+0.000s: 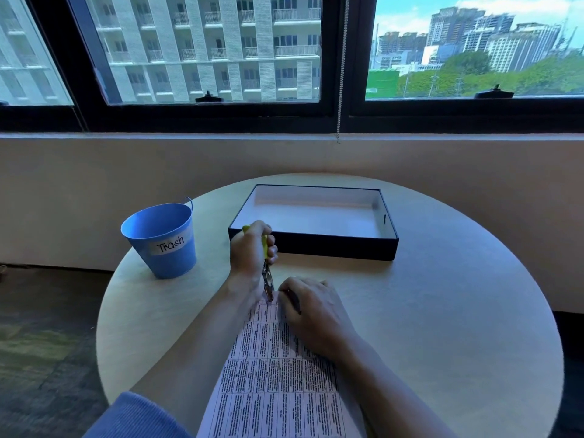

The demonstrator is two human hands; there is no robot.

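A printed sheet of paper (275, 384) with a grid of text boxes lies on the round table (442, 311), reaching from the near edge toward the middle. My left hand (249, 251) grips yellow-handled scissors (268, 273), blades pointing toward me and meeting the sheet's far edge. My right hand (311, 308) rests on the paper's far right corner with its fingers curled over the edge, just right of the blades.
A blue metal bucket (161, 238) labelled "Trash" stands at the table's left. A shallow dark box (316, 245) with a white inside sits at the far middle. A wall and windows lie behind the table.
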